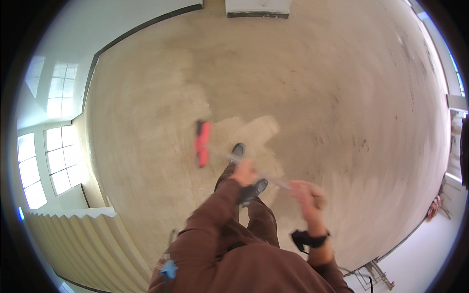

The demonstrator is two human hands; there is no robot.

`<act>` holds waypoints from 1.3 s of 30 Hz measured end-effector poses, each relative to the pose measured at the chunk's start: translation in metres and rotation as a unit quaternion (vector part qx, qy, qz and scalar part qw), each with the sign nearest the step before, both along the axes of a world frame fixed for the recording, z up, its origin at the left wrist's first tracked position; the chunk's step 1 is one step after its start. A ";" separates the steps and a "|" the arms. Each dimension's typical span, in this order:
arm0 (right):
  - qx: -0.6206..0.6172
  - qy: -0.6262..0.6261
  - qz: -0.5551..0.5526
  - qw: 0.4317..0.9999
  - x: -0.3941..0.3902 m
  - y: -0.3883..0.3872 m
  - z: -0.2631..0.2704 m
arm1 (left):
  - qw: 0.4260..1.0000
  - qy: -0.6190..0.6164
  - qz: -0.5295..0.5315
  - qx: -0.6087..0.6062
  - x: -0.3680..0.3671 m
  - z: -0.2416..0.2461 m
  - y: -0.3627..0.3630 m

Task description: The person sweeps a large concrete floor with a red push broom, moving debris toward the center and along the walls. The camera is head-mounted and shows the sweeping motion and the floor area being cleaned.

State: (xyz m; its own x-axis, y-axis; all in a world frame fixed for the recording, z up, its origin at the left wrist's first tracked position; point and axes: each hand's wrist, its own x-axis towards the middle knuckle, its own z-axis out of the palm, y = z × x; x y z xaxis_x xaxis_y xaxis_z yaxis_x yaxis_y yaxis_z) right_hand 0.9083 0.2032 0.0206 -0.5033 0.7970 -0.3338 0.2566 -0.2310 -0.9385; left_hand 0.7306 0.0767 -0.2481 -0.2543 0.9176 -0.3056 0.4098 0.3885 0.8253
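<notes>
A broom with a red head [203, 144] and a dark strip along its side is over the floor, left of my shoes [238, 149]. Its pale handle [273, 179] slants down to the right across my body. Around the middle of the handle closes my left hand [244, 172]. My right hand [309, 196] grips the handle's end. Both hands and the broom are blurred. Beneath them, the brown floor [311, 91] shows a lighter patch [253, 130] with curved edges beside darker, dusty areas.
Pale pleated steps or panels [84, 241] stand at lower left, below bright windows [62, 159]. A white wall with dark skirting [146, 25] runs along the upper left. At the top is a white block [258, 8]. Pipes [381, 273] and a reddish bundle [435, 207] lie by the right wall.
</notes>
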 end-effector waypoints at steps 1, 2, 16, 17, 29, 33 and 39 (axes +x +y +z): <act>0.081 0.066 -0.008 0.995 0.005 0.021 0.018 | 0.989 -0.145 0.009 0.023 0.022 0.007 0.051; 0.072 0.007 -0.069 0.995 0.008 0.039 0.042 | 0.984 -0.159 0.010 0.076 0.039 0.014 0.100; 0.239 0.087 0.159 0.954 -0.068 0.060 0.164 | 0.542 -0.822 0.156 0.075 -0.015 0.154 0.223; 0.206 0.108 0.162 0.959 -0.065 0.061 0.156 | 0.488 -0.846 0.206 0.062 -0.032 0.143 0.197; -0.124 0.130 0.046 0.983 -0.188 0.018 -0.055 | 0.968 -0.007 -0.018 -0.249 -0.223 0.002 -0.036; 0.004 -0.026 -0.098 0.995 -0.120 0.092 0.003 | 0.987 -0.156 -0.029 -0.008 -0.117 -0.011 0.117; 0.267 -0.014 -0.034 0.963 -0.119 0.159 0.078 | 0.588 -0.789 0.176 -0.006 -0.041 0.032 0.352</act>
